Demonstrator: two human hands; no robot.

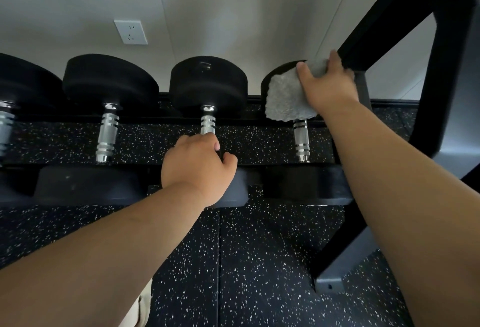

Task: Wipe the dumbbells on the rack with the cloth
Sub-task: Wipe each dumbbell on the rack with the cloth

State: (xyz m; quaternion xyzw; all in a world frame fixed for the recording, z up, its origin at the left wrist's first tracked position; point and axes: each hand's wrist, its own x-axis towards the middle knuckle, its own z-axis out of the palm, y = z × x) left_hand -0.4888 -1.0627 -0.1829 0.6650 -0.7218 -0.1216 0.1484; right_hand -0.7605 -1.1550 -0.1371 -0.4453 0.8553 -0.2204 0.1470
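- No brand, label or writing can be read on anything in view; a small mark on the far head of the middle dumbbell (207, 85), at centre frame, is too blurred to make out.
- The cloth (285, 95) is grey and fluffy, bunched at the top and spread flat below. It sits right of centre, draped over the far head of the rightmost dumbbell (301, 139), covering most of that black round head down to where the handle begins.
- The right hand (330, 85) lies on the cloth with fingers curled over its bunched upper edge, pressing it against the dumbbell head.
- The left hand (197, 165), at centre frame, is curled round the near end of the middle dumbbell's chrome handle, with the thumb out to the right; the near head shows just below the wrist.
- The dumbbells have black round heads and ribbed chrome handles, lying side by side with handles pointing toward the camera. Another one (109, 108) lies left of centre, and part of a fourth at the left edge.
- The rack (446, 66) is black, with slanted uprights on the right and an upper shelf along the top of the frame.
- A white wall socket (131, 31) is at upper left; speckled black flooring (259, 261) fills the lower frame.
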